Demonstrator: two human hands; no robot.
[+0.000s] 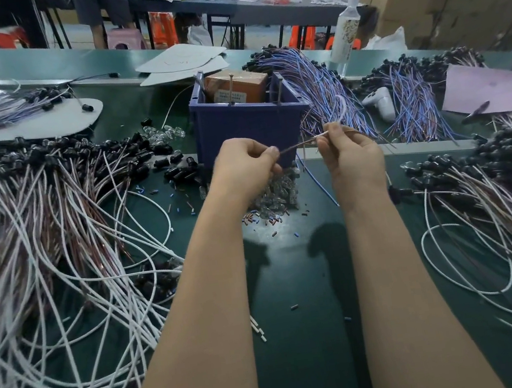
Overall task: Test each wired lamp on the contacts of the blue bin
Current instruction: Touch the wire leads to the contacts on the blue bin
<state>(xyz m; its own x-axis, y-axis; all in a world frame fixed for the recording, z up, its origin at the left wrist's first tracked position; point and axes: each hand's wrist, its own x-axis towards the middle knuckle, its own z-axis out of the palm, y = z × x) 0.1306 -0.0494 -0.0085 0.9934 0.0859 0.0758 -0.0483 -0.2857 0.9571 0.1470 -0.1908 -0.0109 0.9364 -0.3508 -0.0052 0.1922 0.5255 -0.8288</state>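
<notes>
Matt plastic blue bin (246,121), metal contacts (232,88)

both hands, left hand (244,162) and right hand (347,152), pinch a wire (299,144) before the blue bin (246,121).

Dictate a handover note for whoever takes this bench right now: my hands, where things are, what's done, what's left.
Left hand and right hand each pinch one thin wire, stretched between them in front of the blue bin.
The wire is not on the bin's contacts, which stand free.
Wired lamps lie heaped left, right and behind the bin.
Done: cannot tell which heaps are tested.
Left: touch this wire to the contacts, then the rest.
</notes>
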